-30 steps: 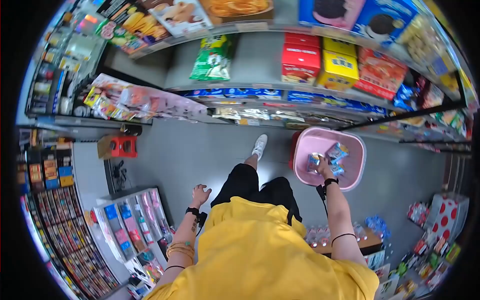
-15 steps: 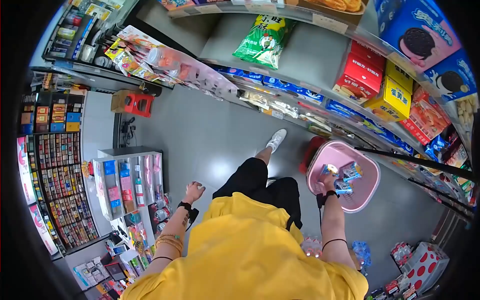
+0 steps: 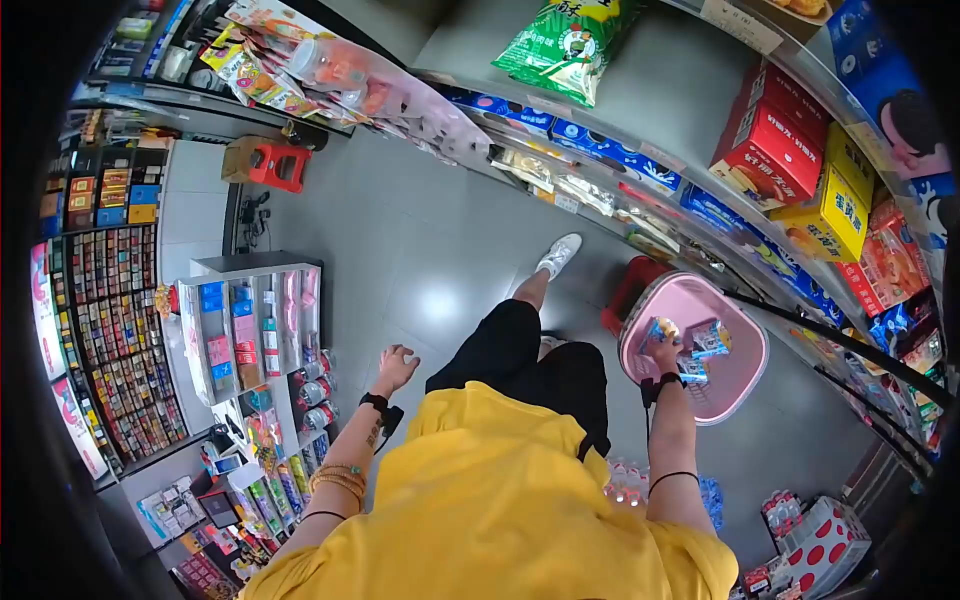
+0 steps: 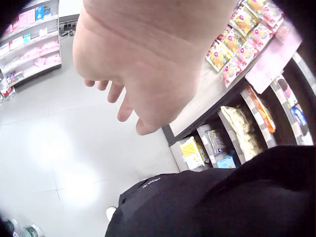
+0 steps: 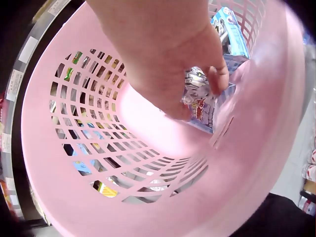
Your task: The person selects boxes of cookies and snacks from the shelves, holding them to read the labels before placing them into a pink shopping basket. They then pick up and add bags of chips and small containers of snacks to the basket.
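My right hand (image 3: 664, 356) reaches down into a pink plastic basket (image 3: 757, 352) and grips a small printed pack (image 3: 662, 330). In the right wrist view, thumb and fingers of the right hand (image 5: 163, 59) close around that purple-and-white pack (image 5: 201, 109), hiding part of it. Beside it in the basket lie two more blue-and-white packs (image 3: 711, 339); a blue box (image 5: 231, 34) stands at the perforated wall. Away to the left, my left hand (image 3: 397, 367) hangs over the floor, holding nothing. Its fingers are loosely bent in the left wrist view.
A red plastic object (image 3: 632, 293) stands against the basket's left side. Shelves with a green snack bag (image 3: 567, 45), red boxes (image 3: 773, 135) and yellow boxes (image 3: 832, 205) run along the front and right. A white display rack (image 3: 250, 335) and a red stool (image 3: 280, 166) are at left.
The head view has turned, so the shelves and basket appear shifted to the right and tilted. The right hand stays in the basket with the pack; the left hand still hangs at the side.
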A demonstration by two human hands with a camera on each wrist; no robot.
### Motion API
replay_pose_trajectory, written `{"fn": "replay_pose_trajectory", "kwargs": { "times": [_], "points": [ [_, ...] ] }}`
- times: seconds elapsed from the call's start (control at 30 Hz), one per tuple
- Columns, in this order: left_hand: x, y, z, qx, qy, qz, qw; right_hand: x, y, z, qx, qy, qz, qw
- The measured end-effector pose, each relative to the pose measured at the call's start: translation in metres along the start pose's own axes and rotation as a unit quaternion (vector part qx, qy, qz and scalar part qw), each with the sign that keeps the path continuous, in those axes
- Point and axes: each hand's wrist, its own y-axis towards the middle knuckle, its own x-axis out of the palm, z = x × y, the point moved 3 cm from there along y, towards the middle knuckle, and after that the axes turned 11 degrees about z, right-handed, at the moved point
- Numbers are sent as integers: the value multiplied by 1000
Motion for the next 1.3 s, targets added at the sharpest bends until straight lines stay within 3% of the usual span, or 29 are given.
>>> {"fn": "replay_pose_trajectory", "kwargs": {
  "times": [0.1,0.23,0.3,0.4,0.53,0.63,0.73,0.83,0.93,1.17,1.3],
  "points": [
    [20,-6,-17,12,8,-5,1000,-81,-32,-53,77,-8,-102,992],
    [34,-16,-30,22,-8,-9,1000,-144,-65,-97,126,-54,18,990],
    [40,-18,-30,21,-13,-9,1000,-148,-61,-96,39,-86,40,995],
    [56,-17,-40,13,-14,-6,1000,-155,-45,-104,95,-43,-129,986],
    [61,-18,-37,7,-14,-18,1000,-178,-64,-129,50,-61,-41,996],
    [56,-15,-30,16,-17,-13,1000,-189,-74,-142,62,-70,18,995],
    [45,-10,-17,22,-24,-6,999,-202,-79,-147,56,-2,3,998],
    [32,-5,-9,24,-22,3,999,-182,-65,-130,-25,-65,14,997],
    [25,-1,-5,25,-21,12,999,-180,-48,-130,75,-64,-37,994],
    [23,9,-2,53,-1,19,998,-220,-77,-140,57,-93,43,993],
    [1,21,32,132,-45,31,990,-233,-99,-143,75,-92,78,990]
  ]
}}
